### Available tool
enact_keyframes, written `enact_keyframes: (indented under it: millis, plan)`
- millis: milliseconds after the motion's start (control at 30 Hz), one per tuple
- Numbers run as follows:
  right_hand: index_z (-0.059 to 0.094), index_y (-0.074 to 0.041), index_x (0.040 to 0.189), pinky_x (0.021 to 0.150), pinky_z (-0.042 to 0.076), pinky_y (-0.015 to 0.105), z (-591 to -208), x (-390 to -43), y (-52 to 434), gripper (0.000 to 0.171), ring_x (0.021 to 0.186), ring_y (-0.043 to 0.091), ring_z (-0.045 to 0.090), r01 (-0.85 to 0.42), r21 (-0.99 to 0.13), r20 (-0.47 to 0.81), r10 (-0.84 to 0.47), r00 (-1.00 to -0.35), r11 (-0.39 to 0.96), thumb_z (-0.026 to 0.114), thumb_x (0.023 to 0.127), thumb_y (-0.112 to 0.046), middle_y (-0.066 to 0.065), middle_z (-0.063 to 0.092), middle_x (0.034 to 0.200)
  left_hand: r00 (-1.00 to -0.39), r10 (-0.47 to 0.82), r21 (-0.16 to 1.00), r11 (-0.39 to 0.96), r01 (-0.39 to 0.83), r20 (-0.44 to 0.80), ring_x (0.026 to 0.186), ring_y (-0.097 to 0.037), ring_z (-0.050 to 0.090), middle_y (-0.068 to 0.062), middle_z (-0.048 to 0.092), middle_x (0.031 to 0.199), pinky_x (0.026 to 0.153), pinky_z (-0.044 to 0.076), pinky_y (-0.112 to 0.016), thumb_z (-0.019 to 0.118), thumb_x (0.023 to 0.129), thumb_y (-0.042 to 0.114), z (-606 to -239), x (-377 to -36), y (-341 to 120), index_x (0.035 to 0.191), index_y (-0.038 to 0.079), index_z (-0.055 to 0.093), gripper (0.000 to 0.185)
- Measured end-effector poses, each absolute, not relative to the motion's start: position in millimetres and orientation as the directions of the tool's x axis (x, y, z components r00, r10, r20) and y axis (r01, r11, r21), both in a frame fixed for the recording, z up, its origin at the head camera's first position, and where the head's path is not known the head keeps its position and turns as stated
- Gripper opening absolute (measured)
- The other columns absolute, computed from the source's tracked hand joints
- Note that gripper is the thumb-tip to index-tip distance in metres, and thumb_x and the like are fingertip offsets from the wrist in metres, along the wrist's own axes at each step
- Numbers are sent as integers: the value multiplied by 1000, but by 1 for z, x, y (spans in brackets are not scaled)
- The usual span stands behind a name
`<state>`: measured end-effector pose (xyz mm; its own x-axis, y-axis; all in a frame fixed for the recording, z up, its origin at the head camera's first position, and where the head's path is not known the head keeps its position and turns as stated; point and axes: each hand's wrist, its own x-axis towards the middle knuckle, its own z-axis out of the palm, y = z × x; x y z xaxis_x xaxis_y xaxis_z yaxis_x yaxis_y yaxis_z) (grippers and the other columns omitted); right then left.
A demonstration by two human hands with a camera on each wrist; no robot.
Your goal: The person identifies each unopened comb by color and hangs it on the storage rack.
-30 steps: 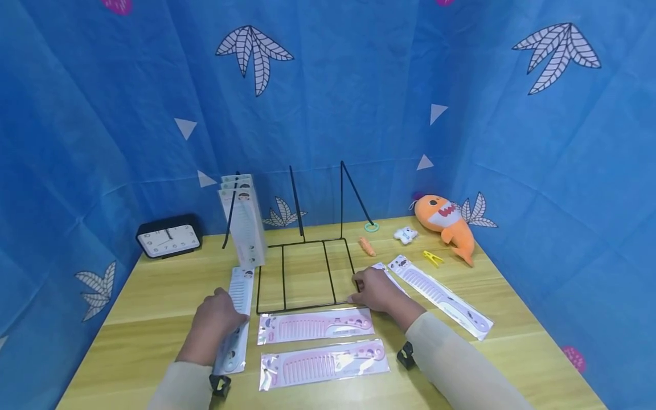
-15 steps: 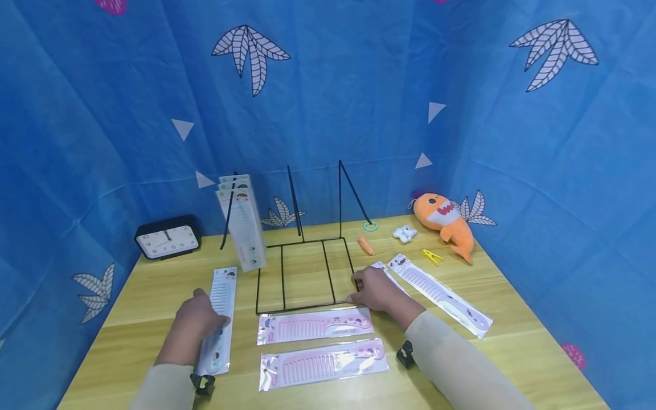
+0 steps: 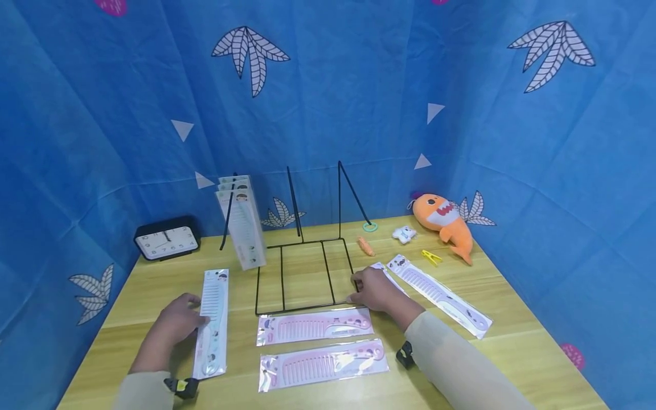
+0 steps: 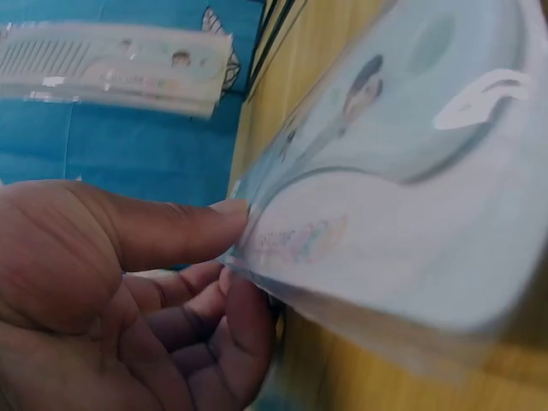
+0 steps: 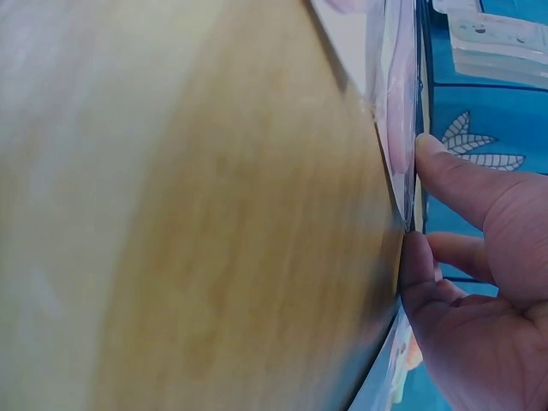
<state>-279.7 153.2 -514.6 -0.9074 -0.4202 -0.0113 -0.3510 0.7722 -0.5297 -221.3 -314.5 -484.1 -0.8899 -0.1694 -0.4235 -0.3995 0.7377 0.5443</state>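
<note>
My left hand pinches the left edge of a bagged pale green comb between thumb and fingers. In the left wrist view the clear wrapper of this comb tilts up from the table. My right hand grips the front right corner of a black wire rack, thumb and fingertips at the wire. A bagged comb lies partly hidden under that hand. Several bagged combs hang on the rack's left hook. Two bagged pink combs, one nearer the rack and one in front, lie flat.
A bagged purple comb lies slantwise at the right. Behind it are a yellow clip, an orange shark toy, a white star-shaped piece, a teal ring and a small orange piece. A clock stands back left.
My left hand has drawn the bagged green comb leftward, away from the rack and the pink combs. The right hand has stayed at the rack's corner.
</note>
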Motion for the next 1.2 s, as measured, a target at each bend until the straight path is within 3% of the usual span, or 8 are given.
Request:
enact_keyframes:
  millis: [167, 500, 633, 900, 1067, 1200]
  plan:
    - [53, -10, 74, 57, 28, 25, -515, -280, 152, 43, 61, 11, 34, -362, -505, -2, -421, -907, 783, 90, 90, -22, -6, 37, 64, -888, -157, 605, 679, -415, -432, 97, -27, 69, -25, 70, 122, 71, 56, -33, 66, 104, 10, -489, -220, -328, 157, -4, 42, 60]
    - [54, -9, 74, 57, 27, 25, -514, -279, 151, 42, 62, 11, 34, -354, -508, -7, -415, -910, 785, 91, 90, -22, -6, 36, 64, -851, -192, 702, 492, -515, -489, 97, -22, 68, -26, 65, 130, 77, 63, -33, 63, 108, 9, -494, -219, -354, 163, -2, 36, 63]
    - [55, -6, 76, 57, 27, 25, -514, -279, 151, 41, 62, 11, 34, -357, -503, -7, -417, -909, 787, 91, 90, -22, -6, 36, 64, -877, -138, 802, 358, -478, -460, 96, -19, 70, -16, 72, 124, 78, 65, -32, 62, 109, 7, -489, -214, -368, 163, 4, 33, 61]
    - [56, -4, 76, 57, 26, 25, -512, -278, 151, 41, 61, 10, 32, -363, -510, 0, -422, -907, 780, 91, 90, -21, -6, 35, 64, -980, -16, 962, 186, -200, -201, 101, -6, 75, 18, 75, 113, 84, 65, -26, 64, 109, 6, -474, -199, -377, 144, 36, 46, 49]
    - [55, -6, 75, 57, 26, 25, -512, -278, 151, 42, 61, 10, 32, -358, -508, -5, -419, -908, 783, 91, 90, -22, -6, 34, 64, -994, 49, 991, 96, 97, 93, 111, 1, 74, 21, 73, 127, 85, 66, -21, 61, 110, 1, -466, -190, -363, 147, 28, 46, 48]
    - [55, -4, 77, 57, 26, 25, -511, -278, 151, 42, 61, 11, 31, -340, -525, -25, -413, -910, 780, 90, 91, -21, -6, 34, 64, -957, 115, 942, 180, 282, 265, 117, 5, 70, 22, 69, 135, 85, 66, -19, 57, 110, -4, -457, -183, -341, 150, 19, 43, 48]
